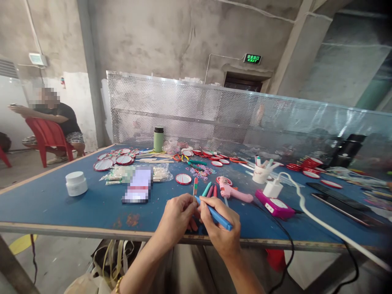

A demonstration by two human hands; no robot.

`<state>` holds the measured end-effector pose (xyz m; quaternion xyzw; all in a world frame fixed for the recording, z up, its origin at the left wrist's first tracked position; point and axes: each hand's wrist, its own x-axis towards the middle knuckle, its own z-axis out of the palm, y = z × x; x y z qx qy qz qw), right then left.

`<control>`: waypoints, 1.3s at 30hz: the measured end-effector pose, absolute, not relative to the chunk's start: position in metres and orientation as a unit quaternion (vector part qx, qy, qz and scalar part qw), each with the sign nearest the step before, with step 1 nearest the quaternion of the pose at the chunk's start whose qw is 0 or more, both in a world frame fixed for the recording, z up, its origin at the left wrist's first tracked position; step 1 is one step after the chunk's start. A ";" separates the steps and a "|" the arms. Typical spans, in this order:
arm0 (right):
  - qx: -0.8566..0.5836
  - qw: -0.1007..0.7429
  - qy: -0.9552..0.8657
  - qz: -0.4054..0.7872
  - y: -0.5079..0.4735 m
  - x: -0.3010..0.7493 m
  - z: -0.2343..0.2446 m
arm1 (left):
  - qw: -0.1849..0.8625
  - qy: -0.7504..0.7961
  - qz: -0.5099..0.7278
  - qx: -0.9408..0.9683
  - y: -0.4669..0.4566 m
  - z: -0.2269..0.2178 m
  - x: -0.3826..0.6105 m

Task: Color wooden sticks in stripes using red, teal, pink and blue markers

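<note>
In the head view, my left hand (180,210) is closed on a thin wooden stick (195,184) that stands up from the fingers, with red and green bands on it. My right hand (223,226) grips a blue marker (219,216), its tip pointing up-left at the stick. Both hands meet near the table's front edge, and the fingertips partly hide the stick's lower part. Just beyond them lie a teal marker (207,189) and a red marker (214,190). A pink glue gun (234,193) rests to the right of these.
A phone (137,185), a white jar (76,183) and round red-rimmed pieces (103,164) are on the blue table (101,212). A purple power strip (275,206) with cables is right. A green bottle (158,140) stands before a perforated metal screen (183,110). A person sits far left.
</note>
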<state>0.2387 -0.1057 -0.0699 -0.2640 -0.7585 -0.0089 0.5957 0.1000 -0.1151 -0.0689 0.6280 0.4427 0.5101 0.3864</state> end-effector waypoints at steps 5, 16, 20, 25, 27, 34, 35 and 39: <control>-0.272 0.597 -0.755 -0.014 -0.105 0.239 -0.071 | 0.391 0.442 0.507 0.628 -0.114 -0.071 0.100; -0.274 0.606 -0.746 -0.016 -0.106 0.239 -0.071 | 0.403 0.436 0.514 0.620 -0.113 -0.073 0.100; -0.268 0.601 -0.753 -0.022 -0.106 0.238 -0.070 | 0.395 0.438 0.512 0.625 -0.114 -0.072 0.100; -0.281 0.612 -0.738 -0.023 -0.106 0.238 -0.070 | 0.407 0.434 0.514 0.617 -0.113 -0.073 0.101; -0.281 0.614 -0.737 -0.024 -0.106 0.238 -0.070 | 0.408 0.435 0.512 0.618 -0.113 -0.073 0.101; -0.287 0.608 -0.739 -0.030 -0.106 0.239 -0.071 | 0.400 0.438 0.510 0.623 -0.112 -0.073 0.100; -0.288 0.609 -0.738 -0.036 -0.106 0.239 -0.071 | 0.401 0.437 0.511 0.623 -0.112 -0.073 0.100; -0.262 0.594 -0.757 -0.072 -0.109 0.240 -0.072 | 0.398 0.434 0.517 0.622 -0.112 -0.073 0.100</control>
